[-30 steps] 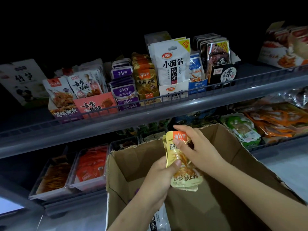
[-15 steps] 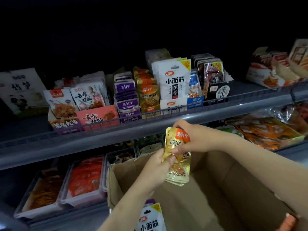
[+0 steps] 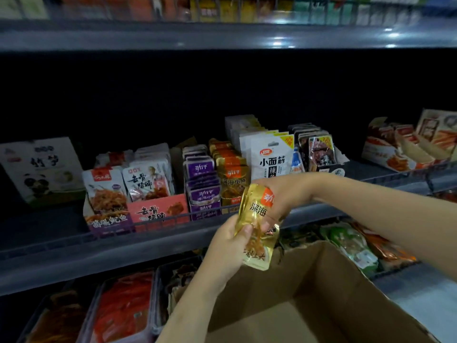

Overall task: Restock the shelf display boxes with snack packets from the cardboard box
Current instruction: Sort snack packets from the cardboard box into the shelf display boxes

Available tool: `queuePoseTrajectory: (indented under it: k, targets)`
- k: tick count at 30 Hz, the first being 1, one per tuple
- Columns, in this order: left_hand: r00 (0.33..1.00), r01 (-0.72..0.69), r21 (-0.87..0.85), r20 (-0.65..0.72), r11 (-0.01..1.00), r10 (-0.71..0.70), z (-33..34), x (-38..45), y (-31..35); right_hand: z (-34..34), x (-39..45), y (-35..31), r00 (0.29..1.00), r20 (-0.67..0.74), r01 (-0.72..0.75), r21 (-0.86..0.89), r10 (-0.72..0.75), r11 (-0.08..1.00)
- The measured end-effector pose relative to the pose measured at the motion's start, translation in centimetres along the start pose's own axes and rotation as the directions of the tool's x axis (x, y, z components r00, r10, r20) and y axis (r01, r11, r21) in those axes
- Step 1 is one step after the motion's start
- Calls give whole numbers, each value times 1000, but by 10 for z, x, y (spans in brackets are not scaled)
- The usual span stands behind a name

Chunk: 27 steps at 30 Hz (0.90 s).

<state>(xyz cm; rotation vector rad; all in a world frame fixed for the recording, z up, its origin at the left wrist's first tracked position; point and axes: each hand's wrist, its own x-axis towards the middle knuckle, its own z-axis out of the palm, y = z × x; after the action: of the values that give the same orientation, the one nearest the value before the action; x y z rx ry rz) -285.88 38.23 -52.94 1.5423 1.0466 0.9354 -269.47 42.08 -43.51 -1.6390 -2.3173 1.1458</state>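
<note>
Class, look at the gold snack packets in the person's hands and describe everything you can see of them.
The gold snack packets are a small stack of glossy foil pouches with an orange patch at the top corner, dark Chinese characters and a picture of brownish food. They are tilted, above the open cardboard box and in front of the shelf rail. The right hand grips the top; the left hand pinches the lower edge, thumb on the front.

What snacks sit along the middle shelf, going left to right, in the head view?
Panda box → noodle-picture packets → pink display box → purple packets → gold packets → white packets → dark packets → orange-and-white boxes.
</note>
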Motion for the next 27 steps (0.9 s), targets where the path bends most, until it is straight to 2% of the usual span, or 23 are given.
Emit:
queuePoseTrajectory:
  k: [2, 3, 4, 6, 7, 9, 12, 14, 20, 23, 27]
  targets:
    - [995, -69, 85, -62, 994, 74, -4, 11, -3, -10, 7, -5, 998, -70, -22, -173, 10, 985]
    - [981, -121, 211, -124, 970, 149, -6, 18, -8, -16, 10, -8, 992, -128, -26, -287, -12, 958]
    - [949, -163, 364, -197, 917, 247, -10, 24, -13, -22, 11, -12, 979, -199, -39, -377, -40, 925]
    - [841, -201, 643, -273, 739, 467, -20, 34, -21, -36, 11, -21, 929, -363, -117, -485, -78, 867]
    - [800, -205, 733, -256, 648, 543, -23, 38, -25, -42, 12, -24, 898, -430, -166, -524, -91, 835]
    - [764, -194, 848, -185, 493, 618, -29, 46, -35, -49, 18, -31, 877, -469, -218, -583, -105, 783]
    - [794, -172, 931, -63, 322, 605, -33, 56, -49, -46, 33, -43, 883, -451, -228, -653, -129, 722]
    - [821, -146, 946, -48, 290, 569, -34, 60, -55, -43, 44, -50, 884, -444, -231, -684, -144, 692]
    - [882, -102, 950, -51, 296, 468, -30, 73, -64, -36, 79, -60, 911, -399, -271, -766, -100, 583]
    - [891, -104, 951, -42, 292, 453, -28, 73, -60, -33, 87, -61, 905, -401, -265, -792, -141, 550]
    - [900, -125, 920, -52, 371, 433, -31, 70, -54, -34, 86, -59, 886, -420, -253, -791, -194, 557]
